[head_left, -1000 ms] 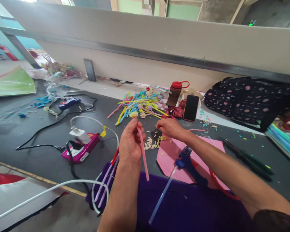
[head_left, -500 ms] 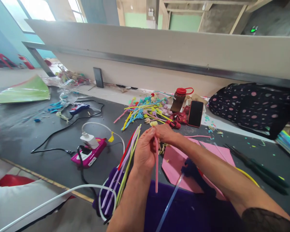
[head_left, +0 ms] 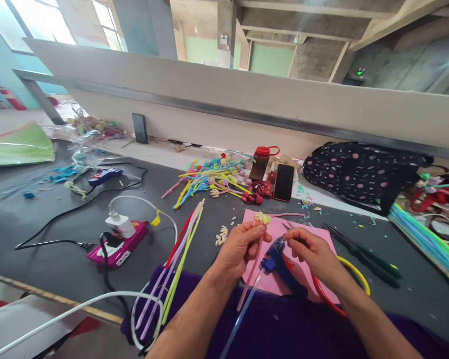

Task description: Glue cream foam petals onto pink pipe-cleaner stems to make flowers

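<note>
My left hand (head_left: 241,244) is closed round a pink pipe cleaner (head_left: 250,279) with a pale yellow flower head (head_left: 263,218) at its top. My right hand (head_left: 310,252) is pinched close beside the nozzle of a blue glue gun (head_left: 280,259), which lies on a pink foam sheet (head_left: 314,239); what its fingertips hold is too small to make out. A clear glue stick (head_left: 243,314) juts from the gun's rear toward me. Both hands hover over the purple cloth (head_left: 284,324) on my lap.
A pile of coloured pipe-cleaner flowers (head_left: 213,179), a red-capped bottle (head_left: 260,162) and a phone (head_left: 283,182) lie farther back. A pink power strip (head_left: 117,244) with cables sits left. Loose pipe cleaners (head_left: 179,254), green pliers (head_left: 362,252), small beige bits (head_left: 221,234) and a spotted bag (head_left: 362,172) surround.
Both hands have drawn back toward me over the pink sheet. My right hand left the beige bits and came to the glue gun's nozzle; the flower stem now tilts.
</note>
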`<state>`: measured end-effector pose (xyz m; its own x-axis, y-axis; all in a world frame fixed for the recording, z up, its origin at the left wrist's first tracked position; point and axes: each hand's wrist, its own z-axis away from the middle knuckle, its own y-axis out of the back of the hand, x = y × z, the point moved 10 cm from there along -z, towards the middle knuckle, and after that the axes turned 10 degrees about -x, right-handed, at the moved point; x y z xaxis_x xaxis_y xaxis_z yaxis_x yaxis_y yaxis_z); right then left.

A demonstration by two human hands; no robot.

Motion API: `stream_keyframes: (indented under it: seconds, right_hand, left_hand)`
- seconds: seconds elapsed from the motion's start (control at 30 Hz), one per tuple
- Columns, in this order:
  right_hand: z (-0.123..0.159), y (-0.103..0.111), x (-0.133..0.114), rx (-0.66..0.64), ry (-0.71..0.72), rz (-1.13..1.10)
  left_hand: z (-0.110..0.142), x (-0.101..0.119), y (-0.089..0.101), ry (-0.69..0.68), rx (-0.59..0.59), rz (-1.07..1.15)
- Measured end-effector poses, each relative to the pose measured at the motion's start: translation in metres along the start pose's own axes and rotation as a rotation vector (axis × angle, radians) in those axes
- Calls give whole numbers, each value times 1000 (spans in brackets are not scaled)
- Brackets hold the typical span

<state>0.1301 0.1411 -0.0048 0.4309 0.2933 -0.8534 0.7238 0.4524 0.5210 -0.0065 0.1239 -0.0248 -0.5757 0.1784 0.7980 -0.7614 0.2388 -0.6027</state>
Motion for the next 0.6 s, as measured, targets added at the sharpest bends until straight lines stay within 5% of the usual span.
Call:
stream_keyframes:
  seconds: [0.23,0.4,0.6]
  right_hand:
    - [17,-1,-22,34,155,-18]
    - [25,0,-13,152,109,-86]
    - [35,2,-26,272,170,125]
  left_hand:
    - [0,-15,-7,63,13,-54]
    - [0,-35,-17,119,-12,-70]
    - [0,-44,-14,112,64,-26]
